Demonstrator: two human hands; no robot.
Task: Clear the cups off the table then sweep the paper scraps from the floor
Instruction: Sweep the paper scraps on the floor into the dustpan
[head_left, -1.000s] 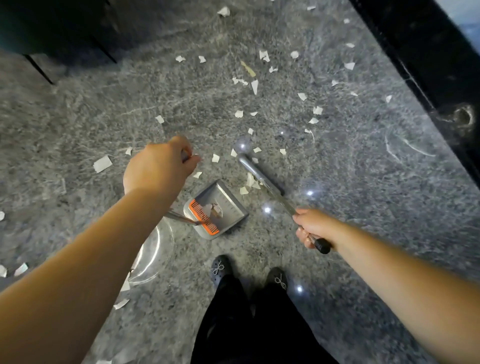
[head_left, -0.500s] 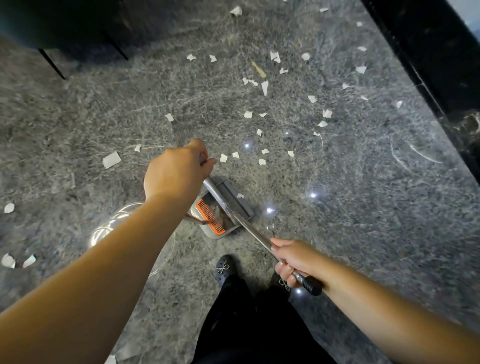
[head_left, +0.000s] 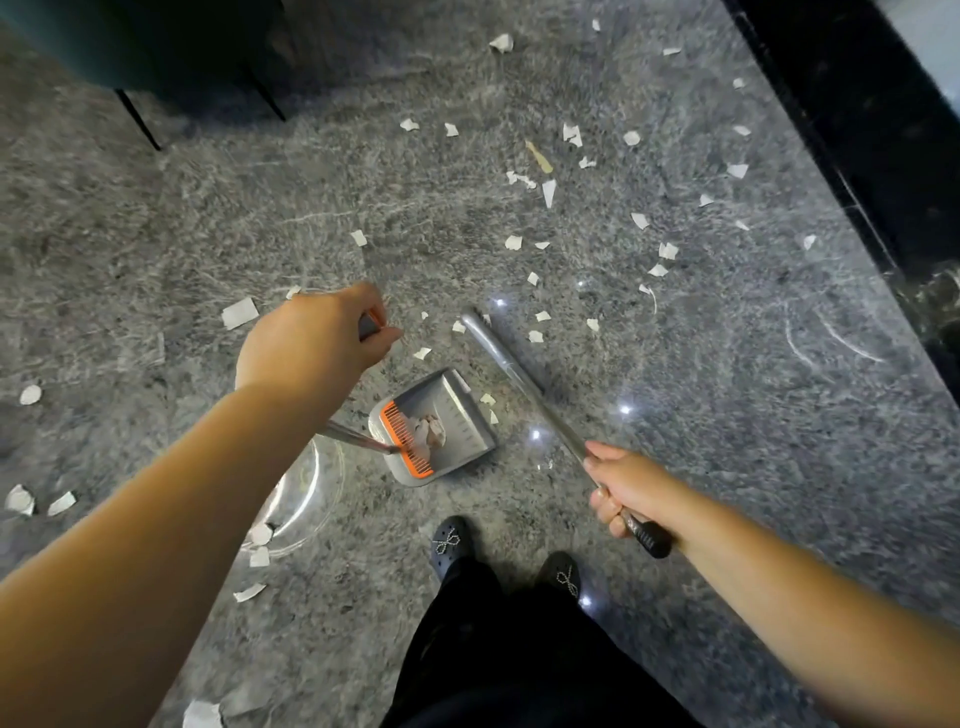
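Head view, dustpan (head_left: 441, 421) set on the grey floor (head_left: 727, 415), its handle held tight by the left hand (head_left: 311, 348), broom stick (head_left: 524, 384) held tight by the right hand (head_left: 631, 486), paper scraps (head_left: 571, 218) spread on the floor, some gathered in the dustpan.

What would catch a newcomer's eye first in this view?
The grey dustpan with its orange comb sits centre on the floor, scraps already in it. The left hand grips its handle; the right hand grips a metal broom pole. White paper scraps litter the marble floor beyond.
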